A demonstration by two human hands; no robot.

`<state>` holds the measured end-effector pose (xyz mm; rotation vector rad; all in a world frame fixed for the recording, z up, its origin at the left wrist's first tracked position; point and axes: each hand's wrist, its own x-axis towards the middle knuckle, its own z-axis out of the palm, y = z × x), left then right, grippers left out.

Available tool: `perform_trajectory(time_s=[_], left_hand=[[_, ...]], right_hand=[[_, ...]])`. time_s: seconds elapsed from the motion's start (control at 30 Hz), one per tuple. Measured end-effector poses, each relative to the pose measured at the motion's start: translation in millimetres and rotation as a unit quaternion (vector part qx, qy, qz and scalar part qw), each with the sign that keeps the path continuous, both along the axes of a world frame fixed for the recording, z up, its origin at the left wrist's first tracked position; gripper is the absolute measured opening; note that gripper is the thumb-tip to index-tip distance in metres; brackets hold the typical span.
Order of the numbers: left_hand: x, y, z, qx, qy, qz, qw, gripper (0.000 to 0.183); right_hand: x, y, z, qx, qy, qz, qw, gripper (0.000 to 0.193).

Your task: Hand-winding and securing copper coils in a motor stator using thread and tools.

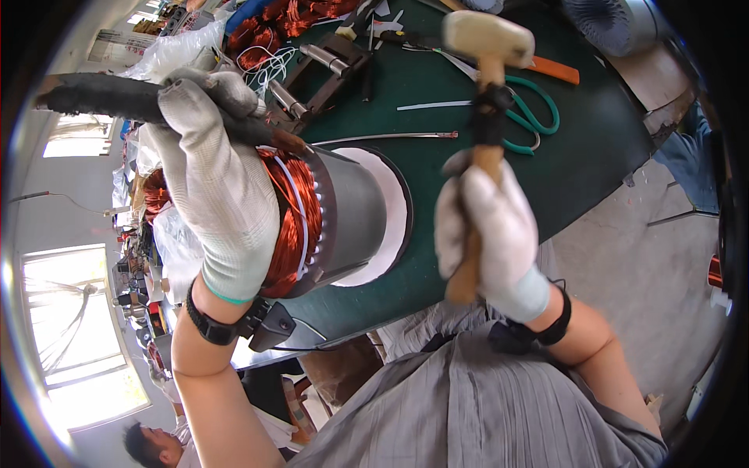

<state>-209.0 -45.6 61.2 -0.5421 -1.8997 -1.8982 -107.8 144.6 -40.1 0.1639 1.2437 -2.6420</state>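
On its side on a dark green table lies a grey motor stator, with its copper windings facing left and a white ring-shaped face at its right end. My gloved left hand is closed around a black-wrapped bar. The bar's brown tip rests at the upper edge of the stator, beside the windings. In my gloved right hand is a mallet, gripped by its wooden handle. Its pale head is raised above the table, right of the stator and slightly blurred.
Green-handled scissors, a thin metal rod and a white strip lie beyond the stator. Farther back are a metal frame with rollers and loose copper coils. Another person is at lower left.
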Motion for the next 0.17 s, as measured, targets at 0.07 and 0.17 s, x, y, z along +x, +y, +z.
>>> perform_trajectory(time_s=[0.07,0.17], left_hand=[[4.5,0.9,-0.9,-0.025,0.012,0.006,1.000,0.038],[3.6,-0.9,-3.5,-0.033,0.021,0.023,0.999,0.038]], right_hand=[[20.5,-11.7,3.1,0.050,0.052,0.157,0.985,0.030],[2.1,5.9,0.2,-0.004,-0.002,0.256,0.967,0.035]])
